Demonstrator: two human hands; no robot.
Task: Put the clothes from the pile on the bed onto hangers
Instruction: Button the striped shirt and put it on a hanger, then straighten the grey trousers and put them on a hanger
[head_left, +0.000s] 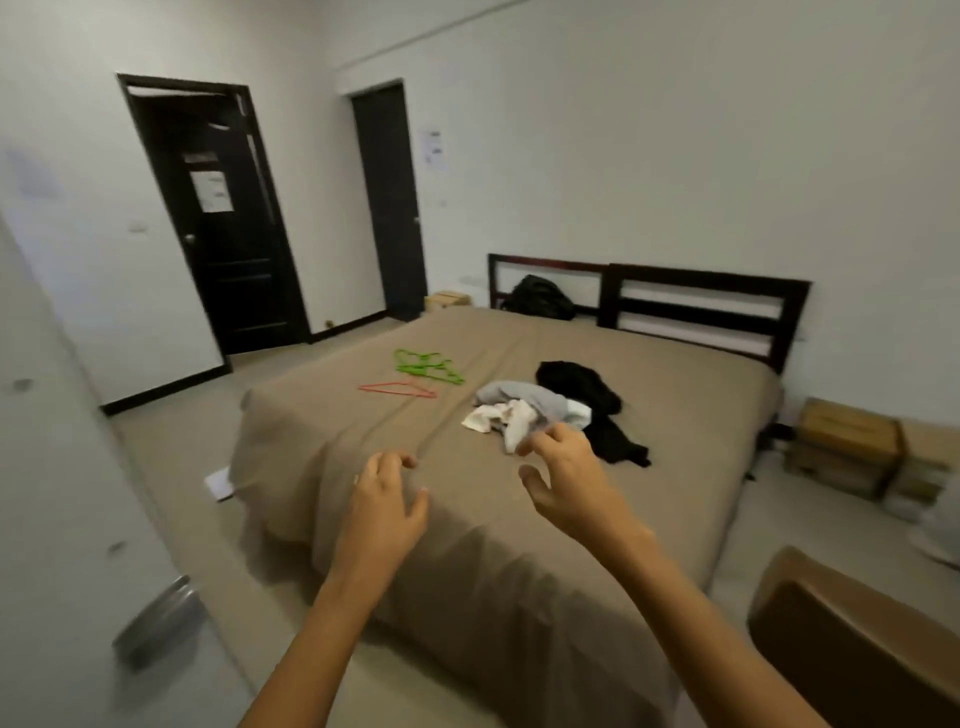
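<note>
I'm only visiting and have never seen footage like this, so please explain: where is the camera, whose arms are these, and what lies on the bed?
No machine here: this one picture comes from a wide-angle camera worn on a person's head, looking forward and down, so the bare arms are the wearer's own. The left hand and right hand reach over the bed, fingers loosely spread, holding nothing; whether the right one touches the clothes pile cannot be told. On the brown cover lie green hangers, an orange hanger and that pile: grey and white pieces beside a black garment. A black bag sits by the headboard.
</note>
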